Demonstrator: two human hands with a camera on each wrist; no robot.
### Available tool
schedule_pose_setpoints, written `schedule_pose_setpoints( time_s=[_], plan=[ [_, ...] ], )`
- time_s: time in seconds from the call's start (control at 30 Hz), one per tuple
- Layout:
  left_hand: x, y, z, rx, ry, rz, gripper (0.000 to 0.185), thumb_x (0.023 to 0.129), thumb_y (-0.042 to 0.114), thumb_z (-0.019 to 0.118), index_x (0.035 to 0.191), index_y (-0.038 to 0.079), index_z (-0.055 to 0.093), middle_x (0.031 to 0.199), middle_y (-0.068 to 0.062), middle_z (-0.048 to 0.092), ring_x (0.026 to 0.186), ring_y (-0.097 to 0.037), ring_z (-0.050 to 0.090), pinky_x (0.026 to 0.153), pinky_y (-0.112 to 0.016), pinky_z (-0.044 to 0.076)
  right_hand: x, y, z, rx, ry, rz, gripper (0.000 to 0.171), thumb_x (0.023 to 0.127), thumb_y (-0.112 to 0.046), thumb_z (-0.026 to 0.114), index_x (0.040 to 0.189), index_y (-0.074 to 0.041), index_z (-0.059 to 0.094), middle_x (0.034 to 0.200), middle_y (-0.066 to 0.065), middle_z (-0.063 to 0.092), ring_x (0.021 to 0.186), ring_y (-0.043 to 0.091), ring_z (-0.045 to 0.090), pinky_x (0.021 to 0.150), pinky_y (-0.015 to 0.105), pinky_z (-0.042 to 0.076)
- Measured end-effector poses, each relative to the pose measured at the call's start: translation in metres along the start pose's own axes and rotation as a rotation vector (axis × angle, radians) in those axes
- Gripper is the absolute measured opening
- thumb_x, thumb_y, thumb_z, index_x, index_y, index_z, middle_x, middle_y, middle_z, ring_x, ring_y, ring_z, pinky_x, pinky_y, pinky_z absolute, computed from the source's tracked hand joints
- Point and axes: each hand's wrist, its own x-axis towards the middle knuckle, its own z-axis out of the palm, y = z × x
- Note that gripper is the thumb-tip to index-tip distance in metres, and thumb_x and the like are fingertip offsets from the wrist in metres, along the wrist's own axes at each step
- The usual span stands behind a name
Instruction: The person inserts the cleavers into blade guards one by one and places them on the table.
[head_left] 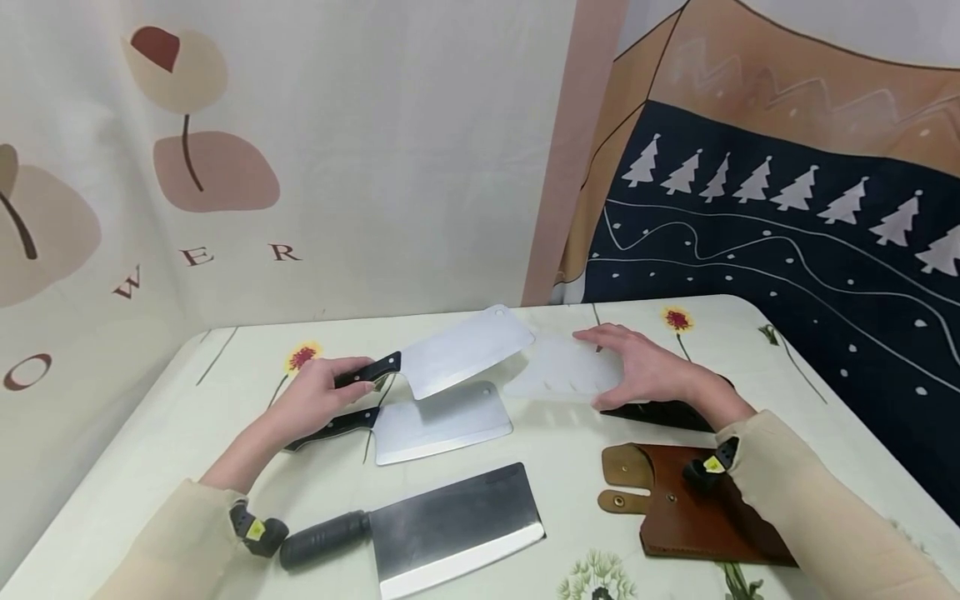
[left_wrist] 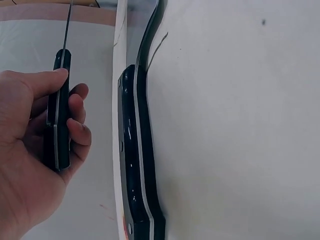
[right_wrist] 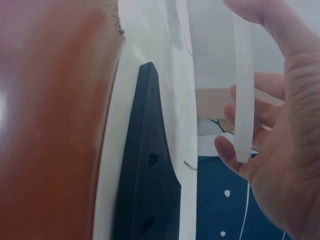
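1. Left hand: fingers curled round handle of raised cleaver, far side, left of centre, above second cleaver.
2. Right hand: partly spread, thumb and fingers gripping white cover, far side, right of raised cleaver.
3. Black cover below right hand; brown sheath nearer, right.
4. Dark cleaver near, centre-left.

A dark-bladed cleaver lies on the near side of a flower-print tablecloth, a brown leather sheath to its right. Farther back, a black-handled cleaver rests left, a black cover right. Behind, a pale curtain hangs left of navy, tree-patterned fabric.
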Motion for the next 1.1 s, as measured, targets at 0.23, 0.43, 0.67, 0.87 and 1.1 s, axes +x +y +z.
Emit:
schedule_pose_setpoints(
  time_s=[0.23,0.43,0.67,0.87,1.1],
  plan=[
    [-0.003,-0.001,-0.001,-0.027,-0.01,0.009,0.042,0.097,0.01,0.071,0.134,-0.008,0.062,0.095,-0.01,0.067,0.056,-0.013,0.036,0.051,-0.029,0.033,0.003,0.0,0.0,-0.004,0.003,-0.004,0.095,0.072,-0.042,0.087,0.153,-0.011,0.048,0.157,0.022,0.039,0.143,0.046,0.031,0.108,0.07,0.032],
    [-0.005,-0.002,-0.002,-0.126,-0.034,-0.017,0.043,0.095,0.013,0.074,0.133,-0.006,0.065,0.075,-0.004,0.061,0.057,-0.011,0.041,0.052,-0.027,0.036,0.002,0.002,-0.002,-0.006,0.019,-0.004,0.094,0.073,-0.042,0.088,0.152,-0.01,0.049,0.156,0.023,0.04,0.141,0.045,0.035,0.106,0.069,0.034],
    [-0.007,0.0,-0.006,-0.359,-0.051,-0.074,0.046,0.092,0.006,0.076,0.133,-0.009,0.062,0.06,-0.003,0.048,0.049,-0.011,0.041,0.046,-0.025,0.034,0.0,0.005,-0.002,0.001,0.034,-0.01,0.093,0.072,-0.041,0.088,0.151,-0.011,0.051,0.156,0.023,0.039,0.14,0.046,0.034,0.106,0.071,0.033],
    [-0.009,0.002,-0.01,-0.38,-0.09,-0.064,0.046,0.093,0.007,0.075,0.133,-0.011,0.061,0.059,0.0,0.047,0.049,-0.01,0.039,0.046,-0.025,0.033,-0.003,0.007,-0.005,0.023,0.049,-0.04,0.092,0.07,-0.039,0.089,0.149,-0.01,0.053,0.154,0.023,0.042,0.14,0.046,0.036,0.105,0.07,0.035],
    [-0.008,0.003,-0.01,-0.438,-0.186,-0.047,0.047,0.094,0.005,0.073,0.135,-0.013,0.059,0.064,-0.003,0.053,0.049,-0.008,0.037,0.046,-0.022,0.031,-0.006,0.011,-0.01,0.042,0.065,-0.05,0.091,0.07,-0.04,0.089,0.148,-0.009,0.054,0.152,0.023,0.044,0.133,0.043,0.043,0.102,0.067,0.04]
  ],
)
